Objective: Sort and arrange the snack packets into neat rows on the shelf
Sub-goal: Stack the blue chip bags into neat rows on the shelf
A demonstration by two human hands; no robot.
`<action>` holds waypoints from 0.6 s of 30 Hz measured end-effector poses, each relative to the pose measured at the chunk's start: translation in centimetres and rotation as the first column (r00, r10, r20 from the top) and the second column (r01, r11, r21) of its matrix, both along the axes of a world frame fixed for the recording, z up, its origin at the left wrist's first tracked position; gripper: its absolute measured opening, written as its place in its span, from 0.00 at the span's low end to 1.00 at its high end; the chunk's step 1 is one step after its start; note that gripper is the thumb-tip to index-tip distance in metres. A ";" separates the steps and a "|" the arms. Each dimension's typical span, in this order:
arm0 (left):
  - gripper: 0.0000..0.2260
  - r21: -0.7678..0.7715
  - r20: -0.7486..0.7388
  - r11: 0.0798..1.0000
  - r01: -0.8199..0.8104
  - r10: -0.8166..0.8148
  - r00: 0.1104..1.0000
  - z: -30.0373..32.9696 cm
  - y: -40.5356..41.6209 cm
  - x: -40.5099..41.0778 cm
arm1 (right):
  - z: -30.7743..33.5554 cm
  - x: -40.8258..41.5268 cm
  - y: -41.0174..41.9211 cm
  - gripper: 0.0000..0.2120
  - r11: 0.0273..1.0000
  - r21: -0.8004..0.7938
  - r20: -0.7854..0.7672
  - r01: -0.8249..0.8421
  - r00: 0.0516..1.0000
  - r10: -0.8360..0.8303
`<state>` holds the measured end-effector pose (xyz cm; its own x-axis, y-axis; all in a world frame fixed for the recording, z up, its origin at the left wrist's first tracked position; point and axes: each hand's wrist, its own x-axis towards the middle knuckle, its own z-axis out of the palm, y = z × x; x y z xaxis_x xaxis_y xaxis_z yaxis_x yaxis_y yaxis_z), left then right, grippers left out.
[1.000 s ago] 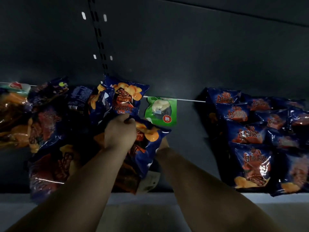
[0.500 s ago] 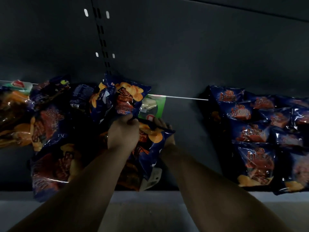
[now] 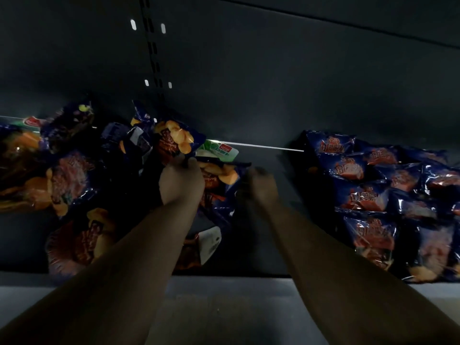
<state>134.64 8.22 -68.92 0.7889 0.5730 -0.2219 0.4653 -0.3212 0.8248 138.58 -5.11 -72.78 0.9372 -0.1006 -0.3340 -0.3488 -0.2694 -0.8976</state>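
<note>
Step in hand: pulling one blue snack packet out of the loose heap on the left of the shelf, by my reading, so it can join a row.
Next move: likely lift the packet clear of the pile and carry it right across the bare gap to the tidy rows; it calls for a firm hold on the crinkly top seam and a flat, square set-down so the row keeps its line.
Left hand: reached in over the heap, fingers curled and pinching the top edge of the blue packet, knuckles toward the camera.
Right hand: beside the packet's right edge, blurred and in shadow (whether it grips the packet or only touches it I cannot tell).
Forearms: both stretched forward from the bottom of the view, angled inward toward the packet.
Packet's place: lying tilted on top of other packets in the heap, just in front of a green packet near the back wall.
Tidy rows: overlapping blue packets at the right, well apart from both hands.
Light: dim, so print on the heap is hard to read.
</note>
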 end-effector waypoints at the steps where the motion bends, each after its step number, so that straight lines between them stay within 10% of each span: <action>1: 0.15 -0.016 0.003 1.000 -0.014 0.014 1.000 0.0 -0.3 0.2 | 1.5 -0.4 -0.4 0.19 0.998 0.056 -0.048 -0.004 0.999 0.007; 7: 0.20 -0.209 0.046 0.978 -0.002 0.012 0.999 -0.2 -2.8 1.0 | 3.5 -3.0 -2.4 0.15 0.942 0.263 -0.094 -0.207 0.967 0.239; 18: 0.31 -0.546 0.104 0.789 0.282 -0.271 0.957 0.3 -4.0 -0.9 | 3.9 -2.6 -7.2 0.11 0.943 0.324 0.011 -0.072 0.997 0.073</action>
